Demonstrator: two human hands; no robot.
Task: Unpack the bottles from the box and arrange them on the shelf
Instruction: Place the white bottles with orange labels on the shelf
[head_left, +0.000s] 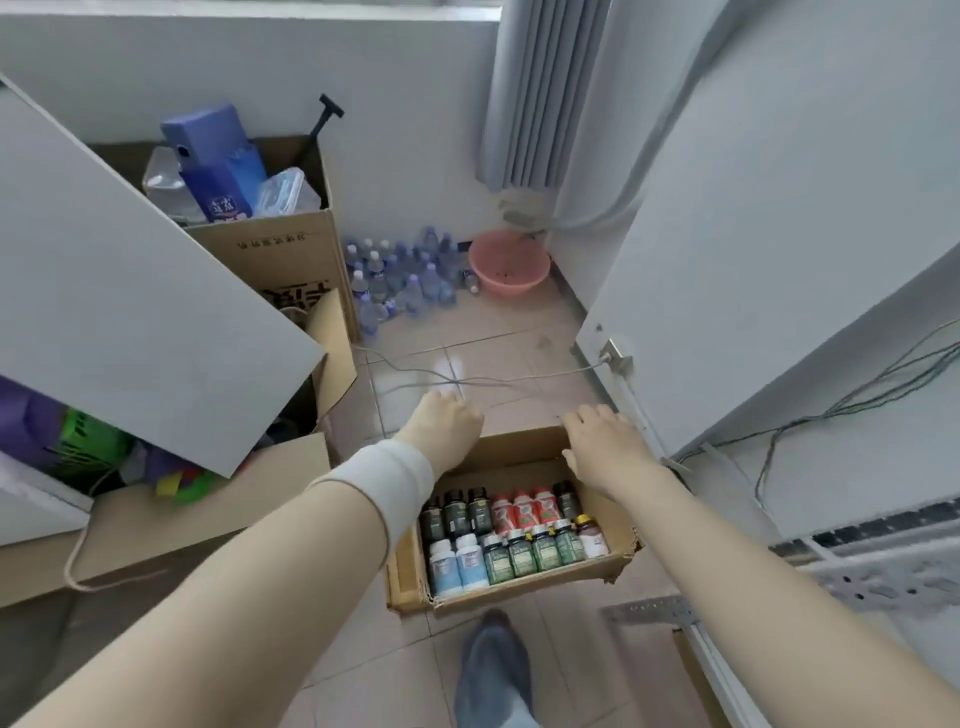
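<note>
An open cardboard box (613, 564) sits on the tiled floor in front of me. It is packed with upright bottles: dark ones (457, 512), red-labelled ones (524, 512), green ones (543, 551), white-and-blue ones (454, 564) and one with a yellow cap (592, 535). My left hand (449, 423), with a white wrap on the wrist, is at the box's far left corner, fingers bent down out of sight. My right hand (602, 444) lies with straight fingers over the far edge. A grey metal shelf (883, 569) is at the right.
Larger cardboard boxes (280, 249) full of clutter stand at the left under a tilted white panel (130, 312). Water bottles (400, 275) and a pink basin (509, 267) sit by the far wall. Cables (467, 382) trail across the floor. My foot (493, 670) is just below the box.
</note>
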